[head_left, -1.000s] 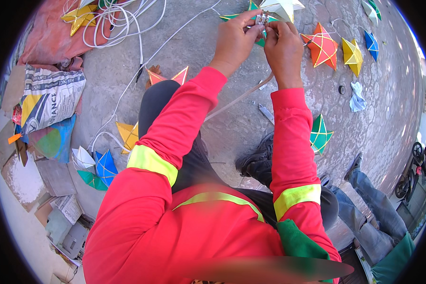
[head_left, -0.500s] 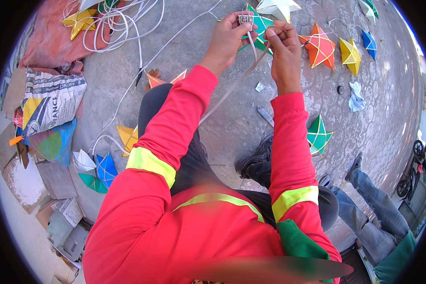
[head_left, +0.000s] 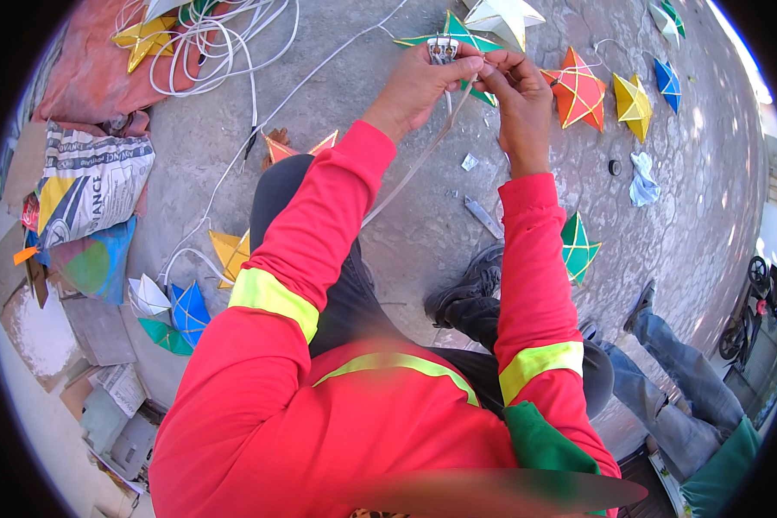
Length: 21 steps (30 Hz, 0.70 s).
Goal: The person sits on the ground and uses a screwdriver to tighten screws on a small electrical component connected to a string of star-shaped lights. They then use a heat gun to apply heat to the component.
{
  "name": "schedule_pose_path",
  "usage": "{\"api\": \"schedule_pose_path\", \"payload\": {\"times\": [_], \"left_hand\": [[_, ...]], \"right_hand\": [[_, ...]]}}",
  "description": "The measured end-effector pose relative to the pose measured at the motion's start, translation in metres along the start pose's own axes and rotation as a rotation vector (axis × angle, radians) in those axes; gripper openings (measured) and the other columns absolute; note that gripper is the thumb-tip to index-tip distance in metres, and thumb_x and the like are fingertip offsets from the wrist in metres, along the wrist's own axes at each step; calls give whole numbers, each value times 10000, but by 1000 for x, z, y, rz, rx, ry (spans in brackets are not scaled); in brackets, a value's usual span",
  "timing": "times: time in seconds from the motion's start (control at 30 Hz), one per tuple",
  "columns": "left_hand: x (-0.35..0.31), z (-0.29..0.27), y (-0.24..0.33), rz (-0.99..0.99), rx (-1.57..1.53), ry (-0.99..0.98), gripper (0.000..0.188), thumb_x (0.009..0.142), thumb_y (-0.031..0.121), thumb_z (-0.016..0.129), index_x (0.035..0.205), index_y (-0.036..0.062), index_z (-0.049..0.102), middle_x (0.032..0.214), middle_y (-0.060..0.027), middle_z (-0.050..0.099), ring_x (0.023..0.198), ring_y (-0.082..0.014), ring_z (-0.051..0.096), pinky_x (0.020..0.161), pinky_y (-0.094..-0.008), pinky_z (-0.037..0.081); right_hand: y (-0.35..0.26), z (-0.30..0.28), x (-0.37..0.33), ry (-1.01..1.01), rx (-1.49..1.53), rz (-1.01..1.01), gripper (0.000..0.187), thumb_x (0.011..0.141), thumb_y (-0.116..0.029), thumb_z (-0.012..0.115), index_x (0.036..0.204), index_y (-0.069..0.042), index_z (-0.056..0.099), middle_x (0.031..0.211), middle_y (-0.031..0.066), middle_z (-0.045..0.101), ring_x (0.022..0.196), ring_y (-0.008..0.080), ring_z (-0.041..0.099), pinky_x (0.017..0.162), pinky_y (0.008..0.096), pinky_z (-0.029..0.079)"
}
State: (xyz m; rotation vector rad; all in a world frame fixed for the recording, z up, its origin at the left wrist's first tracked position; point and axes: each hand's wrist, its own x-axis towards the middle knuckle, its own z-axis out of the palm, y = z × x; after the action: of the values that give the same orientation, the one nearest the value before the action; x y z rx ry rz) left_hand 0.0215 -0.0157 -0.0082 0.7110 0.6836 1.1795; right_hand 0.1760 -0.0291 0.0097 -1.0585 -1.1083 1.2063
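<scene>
Small white fitting [head_left: 442, 49]: blocky, with metallic pieces showing on its exposed face; finer detail too small to read. It sat at the upper middle of the view, raised toward the far side of the body, with a green star [head_left: 463, 34] behind it. Pale cord [head_left: 423, 157]: thin, slightly glossy, running from the fingertips down and left toward the knee.

Left hand [head_left: 413, 93]: closed around the fitting, thumb stretched rightward. Right hand [head_left: 523, 93]: fingers bent, thumb and fingertips pinching near the cord's upper end. The hands met at the fingertips, palms apart. Left forearm slanted up to the right; right forearm stood nearly straight up the view. Both wore red sleeves [head_left: 540, 259] with yellow-green bands [head_left: 541, 366].
</scene>
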Motion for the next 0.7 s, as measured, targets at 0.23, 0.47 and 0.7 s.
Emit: {"api": "schedule_pose_path", "payload": {"times": [0.23, 0.47, 0.7], "left_hand": [[-4, -2, 9, 59, 242, 32, 174, 928, 107, 756, 1087, 42, 729, 992, -49, 746, 874, -115, 700, 780, -280, 562], [-8, 7, 11, 94, 417, 23, 211, 889, 168, 801, 1013, 11, 733, 907, -30, 736, 811, -79, 655, 748, -266, 532], [-10, 6, 13, 39, 611, -23, 200, 863, 152, 809, 997, 19, 742, 890, -18, 741, 797, -77, 665, 752, -268, 540]], "right_hand": [[-39, -22, 15, -225, -356, -53, 236, 1006, -140, 654, 1184, 11, 685, 1070, 66, 719, 929, 122, 686, 833, 284, 568], [-60, -27, 35, -429, -904, -143, 207, 893, -174, 767, 1058, -50, 754, 871, 80, 743, 765, 164, 701, 733, 291, 551], [-63, -31, 38, -524, -1153, -387, 185, 921, -202, 682, 1022, -63, 749, 850, 156, 707, 730, 320, 673, 715, 395, 542]]}}
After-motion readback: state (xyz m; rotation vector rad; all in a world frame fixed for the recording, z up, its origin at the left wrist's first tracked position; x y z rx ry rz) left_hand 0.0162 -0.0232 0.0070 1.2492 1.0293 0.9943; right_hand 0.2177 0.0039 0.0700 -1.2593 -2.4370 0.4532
